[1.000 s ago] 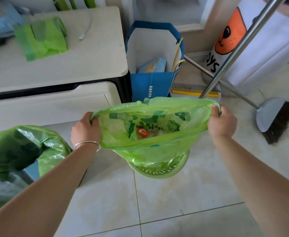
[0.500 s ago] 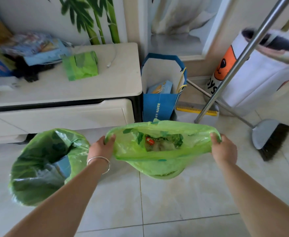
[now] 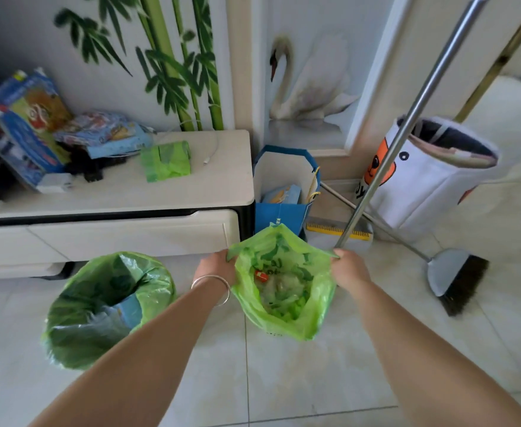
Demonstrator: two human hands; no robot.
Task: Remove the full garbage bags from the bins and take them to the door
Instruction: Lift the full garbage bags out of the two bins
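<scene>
Two hands, left hand (image 3: 217, 268), right hand (image 3: 350, 268), gripping garbage bag (image 3: 283, 291) rim, now closer together, bag mouth narrower.

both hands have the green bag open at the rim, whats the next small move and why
Probably bring the two hands together to gather the rim shut. The left hand and right hand each grip one side of the green bag, its mouth gapes with rubbish showing, and no bin shows beneath it, so closing it suits carrying.

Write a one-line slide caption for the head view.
Both hands, left and right, hold a full green garbage bag open above the tiled floor.
</scene>
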